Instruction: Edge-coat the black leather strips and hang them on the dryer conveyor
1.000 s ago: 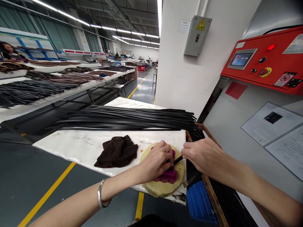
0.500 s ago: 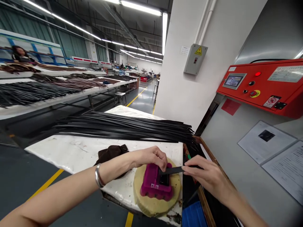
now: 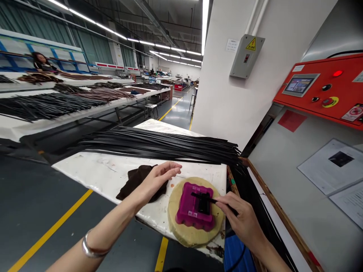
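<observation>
The person's right hand [image 3: 241, 215] comes in from the lower right, wrist angled, and is closed in a pinch, thumb and fingers gripping the end of a narrow black strap [image 3: 205, 198]. The strap runs level across the top of a magenta block [image 3: 188, 206], and its far end reaches just past a dark rectangular recess in the block. The block sits on a round, pale yellow pad [image 3: 184, 236], which is the landmark for everything else here.

The left hand [image 3: 154, 180] is open and grips nothing, its fingers loosely spread and pointing toward the pad. It hovers just left of the pad, with the forearm reaching up from the lower left and a silver bangle [image 3: 93, 249] around the wrist. Under that hand, left of the pad, lies a crumpled dark brown cloth [image 3: 133, 182].

The pad rests on a white-topped table [image 3: 99, 170], near its right edge. Beyond the pad, a long bundle of black straps [image 3: 159, 147] lies across the table. Below and to the right of the pad is a blue bin [image 3: 236, 257], and farther right, well apart from it, a red control panel [image 3: 320, 88] is mounted on the wall.
</observation>
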`<state>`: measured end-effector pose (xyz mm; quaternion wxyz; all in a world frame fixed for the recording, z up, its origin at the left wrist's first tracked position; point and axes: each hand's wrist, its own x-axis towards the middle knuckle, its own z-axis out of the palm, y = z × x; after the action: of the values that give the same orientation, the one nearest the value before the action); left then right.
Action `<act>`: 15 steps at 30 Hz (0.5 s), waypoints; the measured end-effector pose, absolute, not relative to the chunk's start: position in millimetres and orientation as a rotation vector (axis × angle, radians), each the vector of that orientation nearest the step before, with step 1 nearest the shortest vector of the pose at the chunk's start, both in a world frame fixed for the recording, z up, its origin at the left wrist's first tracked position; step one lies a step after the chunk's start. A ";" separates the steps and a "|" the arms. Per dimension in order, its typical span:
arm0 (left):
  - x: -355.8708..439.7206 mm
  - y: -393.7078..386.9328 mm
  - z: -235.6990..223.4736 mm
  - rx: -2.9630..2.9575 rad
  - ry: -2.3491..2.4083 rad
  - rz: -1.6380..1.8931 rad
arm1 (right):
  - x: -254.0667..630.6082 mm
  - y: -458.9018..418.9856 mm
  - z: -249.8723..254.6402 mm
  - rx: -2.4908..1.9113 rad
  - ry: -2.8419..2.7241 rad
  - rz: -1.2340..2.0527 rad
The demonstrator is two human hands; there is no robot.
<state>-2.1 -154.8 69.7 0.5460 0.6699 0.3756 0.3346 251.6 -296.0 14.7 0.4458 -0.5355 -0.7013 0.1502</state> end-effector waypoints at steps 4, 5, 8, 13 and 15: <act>-13.4 -171.3 50.4 1.484 0.936 0.853 | 247.9 -296.7 7.6 -1.364 -1.742 0.423; -15.5 -173.6 47.5 1.462 0.944 0.853 | 247.1 -296.9 6.4 -1.374 -1.743 0.437; -20.6 -176.9 41.4 1.402 0.974 0.868 | 244.4 -296.9 4.2 -1.392 -1.750 0.467; -23.1 -176.3 32.3 1.356 0.984 0.908 | 240.0 -294.8 3.8 -1.381 -1.754 0.421; -22.3 -176.3 30.1 1.353 0.983 0.909 | 238.7 -293.9 4.0 -1.381 -1.749 0.417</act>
<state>-22.3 -176.3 30.1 0.5802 0.5788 0.4207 0.3890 238.7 -293.9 4.0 0.4234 -0.5518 -0.6989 0.1665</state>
